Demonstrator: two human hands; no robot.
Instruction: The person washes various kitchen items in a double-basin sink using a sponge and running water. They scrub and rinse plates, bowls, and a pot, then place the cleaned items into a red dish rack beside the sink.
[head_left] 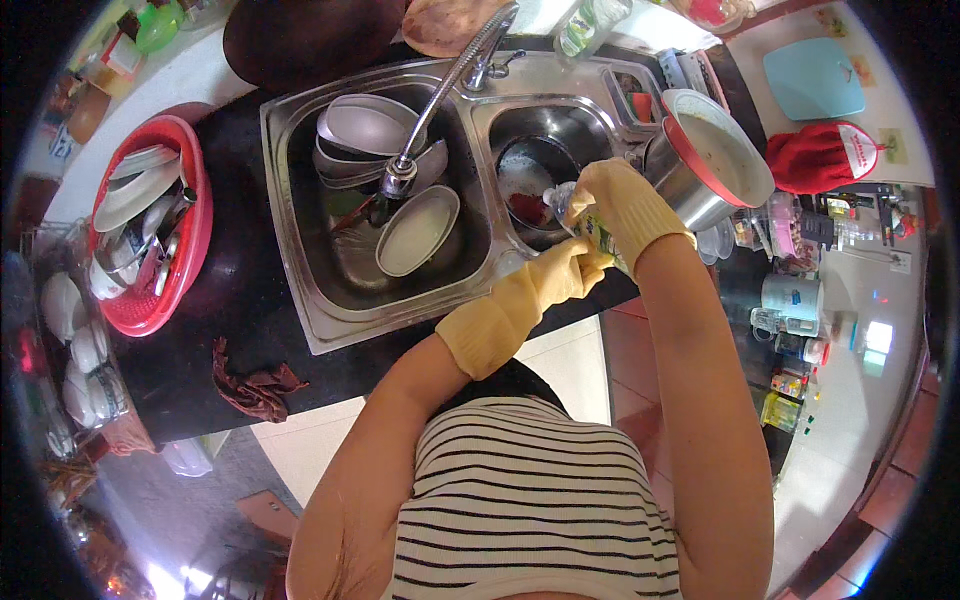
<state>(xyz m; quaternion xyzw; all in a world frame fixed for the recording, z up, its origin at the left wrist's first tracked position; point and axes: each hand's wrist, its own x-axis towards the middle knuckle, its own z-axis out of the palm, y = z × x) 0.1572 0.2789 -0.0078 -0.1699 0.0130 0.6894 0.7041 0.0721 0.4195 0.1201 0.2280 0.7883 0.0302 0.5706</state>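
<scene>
Both hands wear pale yellow rubber gloves. My right hand [625, 205] is wrapped around a clear plastic bottle [600, 236] with a green and yellow label, held tilted over the front edge of the right basin. Its narrow end points toward a dark round pan [535, 175] in that basin, with a reddish patch inside. My left hand [560, 275] is closed against the bottle's lower side, its fingertips partly hidden. In the left basin, a stack of pale oval bowls [368, 125] stands behind an oval dish [418, 232], under the faucet's spray head [398, 178].
A red plastic basket [205, 215] of dishes and utensils stands left of the steel double sink [290, 260]. A brown cloth [252, 388] lies on the black counter. Right of the sink are a steel pot [675, 175], a pale container [720, 145] and a red mitt [820, 157].
</scene>
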